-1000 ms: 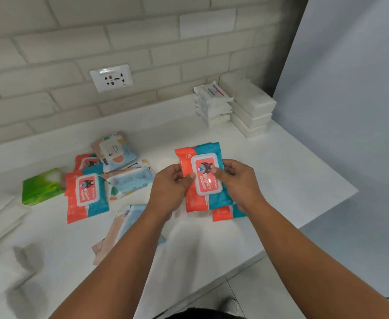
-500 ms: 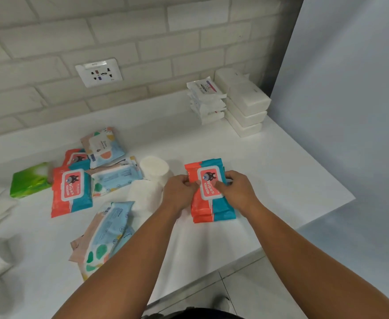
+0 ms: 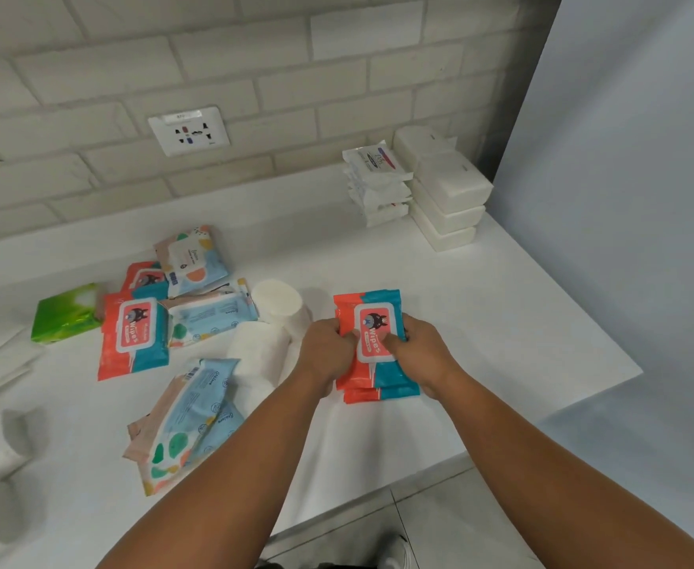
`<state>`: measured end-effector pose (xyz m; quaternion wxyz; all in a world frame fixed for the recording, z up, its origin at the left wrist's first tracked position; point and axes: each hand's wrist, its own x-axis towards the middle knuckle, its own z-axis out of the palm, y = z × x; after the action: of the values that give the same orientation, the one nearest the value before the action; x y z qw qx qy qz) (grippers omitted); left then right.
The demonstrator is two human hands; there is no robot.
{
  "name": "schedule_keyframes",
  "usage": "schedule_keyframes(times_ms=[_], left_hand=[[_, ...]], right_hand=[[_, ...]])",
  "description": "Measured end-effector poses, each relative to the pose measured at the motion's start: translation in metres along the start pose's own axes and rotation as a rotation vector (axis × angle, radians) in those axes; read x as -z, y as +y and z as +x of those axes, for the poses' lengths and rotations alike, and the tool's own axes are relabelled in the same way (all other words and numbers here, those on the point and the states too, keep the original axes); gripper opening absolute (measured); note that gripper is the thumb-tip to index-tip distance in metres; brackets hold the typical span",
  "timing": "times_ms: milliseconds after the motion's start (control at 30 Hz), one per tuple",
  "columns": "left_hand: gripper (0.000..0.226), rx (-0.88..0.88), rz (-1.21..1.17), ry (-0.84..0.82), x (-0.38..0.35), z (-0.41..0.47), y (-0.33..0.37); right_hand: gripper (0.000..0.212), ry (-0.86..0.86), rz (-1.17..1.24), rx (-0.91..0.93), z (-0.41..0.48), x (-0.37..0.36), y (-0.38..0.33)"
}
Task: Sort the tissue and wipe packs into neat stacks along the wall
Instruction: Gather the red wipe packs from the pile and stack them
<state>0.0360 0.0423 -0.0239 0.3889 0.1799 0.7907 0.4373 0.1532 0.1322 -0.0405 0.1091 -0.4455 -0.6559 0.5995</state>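
A second ago I held the wipes pack (image 3: 374,322) up; now it lies on the matching packs (image 3: 380,394) on the table (image 3: 501,322), with my left grip (image 3: 327,349) and right grip (image 3: 419,355) both clamped on its sides. The stack is nearly square but well apart from the wall (image 3: 255,76), so I judge it needs carrying there

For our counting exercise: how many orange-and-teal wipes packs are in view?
4. Two stacked: top pack gripped by left hand and right hand, bottom pack. Left pack lies flat; rear pack sits partly under a pastel pack. Others may be hidden.
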Motion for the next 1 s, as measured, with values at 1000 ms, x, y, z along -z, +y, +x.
schedule_keyframes(times_ms=[1000], left_hand=[[0.048,-0.021,0.221,0.493,0.332,0.054,-0.122]], right_hand=[[0.036,-0.224,-0.320,0.136,0.025,-0.342,-0.137]])
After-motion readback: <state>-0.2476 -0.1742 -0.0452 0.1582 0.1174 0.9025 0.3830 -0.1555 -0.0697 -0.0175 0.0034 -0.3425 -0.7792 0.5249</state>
